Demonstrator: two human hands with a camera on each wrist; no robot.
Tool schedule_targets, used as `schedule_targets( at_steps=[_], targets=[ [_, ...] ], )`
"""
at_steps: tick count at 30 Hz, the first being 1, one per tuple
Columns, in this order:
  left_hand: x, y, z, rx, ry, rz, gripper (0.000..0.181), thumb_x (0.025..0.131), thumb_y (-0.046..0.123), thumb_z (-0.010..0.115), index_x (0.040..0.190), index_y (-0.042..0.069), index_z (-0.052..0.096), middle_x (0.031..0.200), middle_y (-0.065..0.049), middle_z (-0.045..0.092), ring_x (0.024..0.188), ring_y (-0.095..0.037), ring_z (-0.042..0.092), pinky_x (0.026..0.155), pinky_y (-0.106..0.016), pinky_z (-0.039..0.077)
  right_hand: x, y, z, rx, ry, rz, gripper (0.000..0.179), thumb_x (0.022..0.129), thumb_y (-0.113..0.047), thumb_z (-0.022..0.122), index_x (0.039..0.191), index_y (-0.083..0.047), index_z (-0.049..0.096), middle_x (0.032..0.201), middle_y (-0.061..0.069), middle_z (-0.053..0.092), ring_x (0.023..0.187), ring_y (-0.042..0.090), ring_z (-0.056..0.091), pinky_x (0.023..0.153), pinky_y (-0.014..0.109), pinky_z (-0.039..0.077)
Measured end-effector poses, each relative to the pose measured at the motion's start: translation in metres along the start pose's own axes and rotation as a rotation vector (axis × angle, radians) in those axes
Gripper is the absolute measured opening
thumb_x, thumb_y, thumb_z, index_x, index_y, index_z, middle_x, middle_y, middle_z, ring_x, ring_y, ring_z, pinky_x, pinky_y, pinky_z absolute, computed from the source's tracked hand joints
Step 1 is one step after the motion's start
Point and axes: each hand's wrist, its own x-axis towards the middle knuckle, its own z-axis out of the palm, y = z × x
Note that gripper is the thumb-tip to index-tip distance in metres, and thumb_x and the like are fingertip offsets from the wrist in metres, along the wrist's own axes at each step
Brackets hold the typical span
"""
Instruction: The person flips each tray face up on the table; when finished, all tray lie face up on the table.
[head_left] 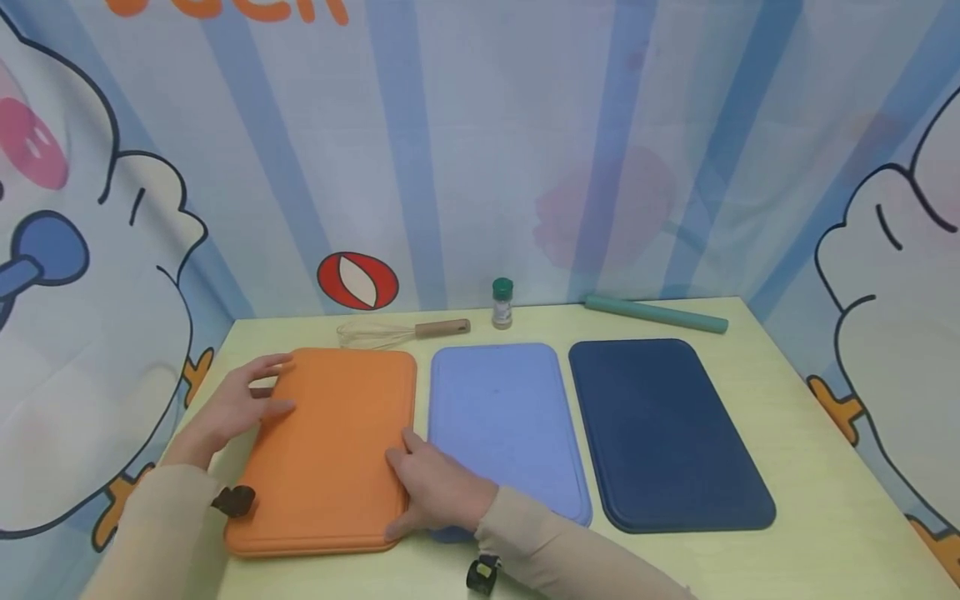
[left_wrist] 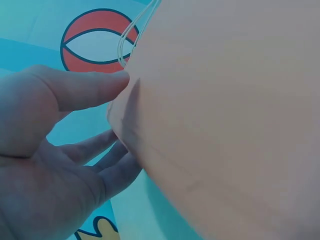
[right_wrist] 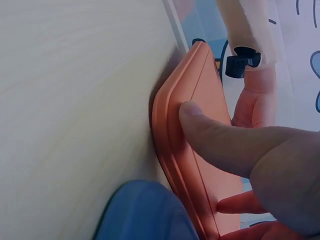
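An orange cutting board (head_left: 337,450) lies on the left part of the table, with a hand at each long side. My left hand (head_left: 234,407) is at its far left side. In the left wrist view the thumb (left_wrist: 95,90) reaches over the board's edge and casts a shadow on it, while the other fingers meet the edge, their tips partly hidden. My right hand (head_left: 442,483) rests on the near right side, thumb (right_wrist: 215,137) on the rim by the corner and fingertips on the top surface. The right hand and forearm overlap a light blue cutting board (head_left: 498,408).
To the right lies a dark blue cutting board (head_left: 667,433). Along the back of the table are a whisk (head_left: 442,328) with a wooden handle, a small green-capped jar (head_left: 502,304) and a green rod (head_left: 656,313). A printed cloth (head_left: 480,150) hangs behind the table.
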Motion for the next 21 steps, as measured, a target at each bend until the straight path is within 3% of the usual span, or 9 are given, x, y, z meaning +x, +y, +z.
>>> schedule_targets(
  at_steps=[4, 9, 21],
  targets=[
    [-0.003, 0.003, -0.007, -0.001, -0.012, 0.01, 0.076, 0.1, 0.008, 0.071, 0.164, 0.004, 0.031, 0.16, -0.038, 0.032, 0.135, -0.062, 0.047, 0.096, -0.059, 0.057, 0.001, -0.001, 0.0, 0.058, -0.033, 0.044, 0.095, 0.077, -0.051, 0.093, 0.147, -0.001, 0.054, 0.156, 0.026, 0.04, 0.136, 0.029, 0.054, 0.108, 0.027, 0.049],
    [-0.005, 0.006, -0.013, 0.033, -0.003, 0.007, 0.073, 0.101, 0.007, 0.07, 0.163, 0.003, 0.032, 0.158, -0.039, 0.034, 0.134, -0.061, 0.048, 0.096, -0.058, 0.057, 0.004, 0.0, 0.0, 0.071, -0.032, 0.069, 0.088, 0.081, -0.047, 0.091, 0.149, -0.004, 0.055, 0.161, 0.027, 0.038, 0.147, 0.033, 0.045, 0.117, 0.031, 0.042],
    [-0.009, 0.015, -0.02, 0.06, -0.022, -0.035, 0.069, 0.101, 0.015, 0.072, 0.161, 0.004, 0.039, 0.154, -0.037, 0.043, 0.14, -0.055, 0.045, 0.104, -0.062, 0.051, 0.007, 0.004, -0.009, 0.129, -0.006, 0.062, 0.072, 0.087, -0.038, 0.087, 0.147, -0.008, 0.06, 0.156, 0.02, 0.048, 0.146, 0.033, 0.045, 0.119, 0.038, 0.041]
  ],
)
